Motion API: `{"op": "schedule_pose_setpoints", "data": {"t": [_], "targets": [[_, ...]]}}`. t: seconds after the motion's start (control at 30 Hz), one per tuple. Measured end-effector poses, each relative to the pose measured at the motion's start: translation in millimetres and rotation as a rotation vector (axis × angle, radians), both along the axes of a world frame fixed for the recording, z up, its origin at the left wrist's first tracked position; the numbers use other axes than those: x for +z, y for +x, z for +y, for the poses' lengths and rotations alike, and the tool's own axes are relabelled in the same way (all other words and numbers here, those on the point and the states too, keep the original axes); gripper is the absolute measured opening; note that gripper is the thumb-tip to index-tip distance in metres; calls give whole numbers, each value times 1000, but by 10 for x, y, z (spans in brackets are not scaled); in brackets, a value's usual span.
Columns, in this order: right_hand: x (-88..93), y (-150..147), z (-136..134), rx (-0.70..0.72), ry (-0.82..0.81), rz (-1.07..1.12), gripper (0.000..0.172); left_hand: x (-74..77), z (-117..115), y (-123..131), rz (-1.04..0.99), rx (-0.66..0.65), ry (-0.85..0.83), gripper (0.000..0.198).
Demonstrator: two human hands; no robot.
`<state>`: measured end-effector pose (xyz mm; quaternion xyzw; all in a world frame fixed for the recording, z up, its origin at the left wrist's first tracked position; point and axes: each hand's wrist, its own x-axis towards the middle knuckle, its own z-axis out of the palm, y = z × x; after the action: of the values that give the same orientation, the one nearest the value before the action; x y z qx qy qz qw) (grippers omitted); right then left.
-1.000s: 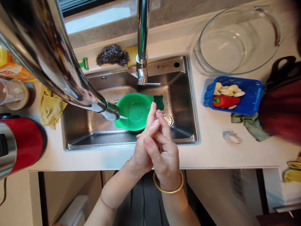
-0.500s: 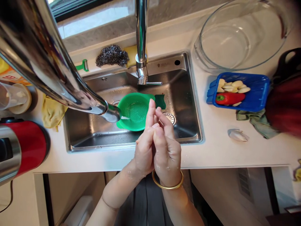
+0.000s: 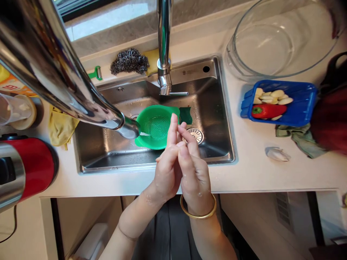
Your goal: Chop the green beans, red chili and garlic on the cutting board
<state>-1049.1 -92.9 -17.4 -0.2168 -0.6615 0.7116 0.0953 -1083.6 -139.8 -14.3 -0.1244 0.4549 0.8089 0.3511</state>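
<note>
My left hand (image 3: 166, 171) and my right hand (image 3: 194, 174) are pressed palm to palm over the front rim of the steel sink (image 3: 218, 108). Both are wet, with fingers stretched out and nothing between them. A gold bangle (image 3: 199, 213) sits on my right wrist. Just beyond my fingertips a green colander (image 3: 153, 125) lies in the sink, under the faucet spout (image 3: 127, 129). The drain (image 3: 195, 134) is beside it.
A blue tray (image 3: 302, 108) with a red pepper (image 3: 265, 110) and garlic cloves (image 3: 273, 95) stands right of the sink, behind it a large glass bowl (image 3: 271, 43). A steel scourer (image 3: 129, 60) lies behind the sink. A red kettle (image 3: 29, 169) and yellow cloth (image 3: 61, 126) are left.
My hands have slid against each other, the left fingers rising a little past the right ones. The view has shifted slightly; the objects stay put.
</note>
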Motion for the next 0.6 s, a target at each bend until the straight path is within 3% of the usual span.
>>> {"op": "schedule_pose_setpoints", "data": {"t": [0.2, 0.33, 0.6], "targets": [[-5, 44, 73, 125, 53, 14, 15, -32, 7, 27, 33, 29, 56, 51], [-22, 46, 57, 38, 38, 25, 11, -52, 23, 64, 1, 39, 65, 56], [-41, 7, 11, -22, 31, 24, 20, -69, 19, 78, 59, 36, 19, 52]]}}
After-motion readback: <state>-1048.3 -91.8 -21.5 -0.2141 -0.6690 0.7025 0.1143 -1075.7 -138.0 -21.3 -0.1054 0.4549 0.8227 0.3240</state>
